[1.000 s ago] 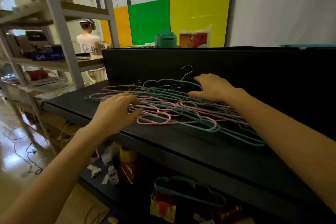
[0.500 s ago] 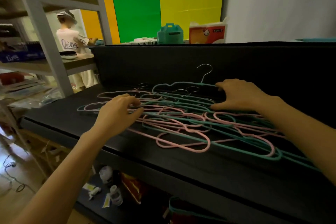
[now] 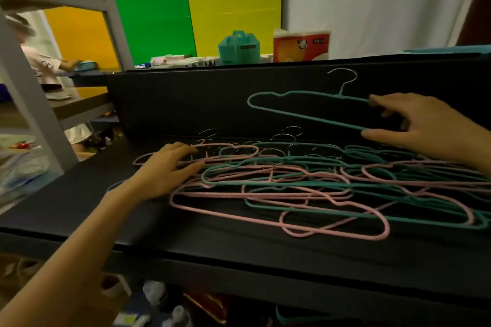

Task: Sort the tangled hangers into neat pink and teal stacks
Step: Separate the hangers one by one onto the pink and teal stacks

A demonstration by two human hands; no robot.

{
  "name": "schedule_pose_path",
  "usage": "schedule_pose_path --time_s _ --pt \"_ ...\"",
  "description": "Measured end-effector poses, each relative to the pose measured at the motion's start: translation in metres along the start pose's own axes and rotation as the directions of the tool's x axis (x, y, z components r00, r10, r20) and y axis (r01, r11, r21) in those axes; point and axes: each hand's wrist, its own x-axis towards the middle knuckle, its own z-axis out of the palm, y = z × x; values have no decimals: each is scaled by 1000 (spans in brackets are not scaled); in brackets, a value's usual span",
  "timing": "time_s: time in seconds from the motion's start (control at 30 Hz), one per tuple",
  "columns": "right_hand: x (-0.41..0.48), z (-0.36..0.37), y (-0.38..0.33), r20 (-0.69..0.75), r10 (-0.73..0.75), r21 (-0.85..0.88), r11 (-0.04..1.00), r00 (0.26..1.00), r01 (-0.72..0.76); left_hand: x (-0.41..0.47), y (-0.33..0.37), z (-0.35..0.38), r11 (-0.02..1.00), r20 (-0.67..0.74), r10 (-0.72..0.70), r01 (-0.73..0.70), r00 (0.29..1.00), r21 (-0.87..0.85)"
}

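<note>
A tangle of pink and teal hangers (image 3: 313,188) lies spread over the black shelf (image 3: 239,249). My right hand (image 3: 422,127) grips one teal hanger (image 3: 295,111) by its right end and holds it lifted above the pile, its metal hook pointing up against the black back panel. My left hand (image 3: 164,170) rests with spread fingers on the left edge of the pile, over a pink hanger (image 3: 225,150).
A black back panel (image 3: 186,98) rises behind the shelf, with a teal box (image 3: 239,48) and a red tissue pack (image 3: 301,45) beyond it. A grey metal rack (image 3: 34,82) stands at the left, a person (image 3: 45,66) behind it. Bottles and clutter sit on the lower shelf (image 3: 159,300).
My right hand has taken hold of a teal hanger and raised it clear of the pile. My left hand stays pressed on the left side of the tangle.
</note>
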Motion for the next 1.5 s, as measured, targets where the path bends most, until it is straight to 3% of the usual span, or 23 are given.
schedule_pose_path --time_s 0.13,0.27,0.43,0.63,0.97,1.13,1.23,1.33,1.5 --pt "-17 2 3 -71 37 10 999 997 -36 19 -38 -4 995 67 -91 88 994 43" --pt "-34 5 -3 -108 79 40 996 991 -76 29 -60 0 996 163 -76 82 984 -31" --pt "-54 13 -17 -86 129 78 989 988 -122 44 -76 0 991 119 -90 77 989 107" --pt "-68 19 -30 -95 201 -28 979 975 -204 59 -83 -4 979 289 -127 166 949 -115" --pt "-75 16 -38 -132 242 -70 965 961 -253 54 -78 -9 992 68 -46 53 997 -111" --pt "-84 13 -42 -135 192 12 981 972 -192 43 -65 -22 996 35 43 -40 998 -83" --pt "-92 9 -32 -189 220 -13 974 957 -226 32 -44 -30 993 -6 103 -103 995 -51" --pt "-112 -5 -32 -191 207 87 977 959 -194 24 -16 -36 984 -47 174 -176 984 -24" --pt "-162 -36 -3 -203 311 152 947 929 -284 18 51 -32 962 -57 272 -270 961 33"
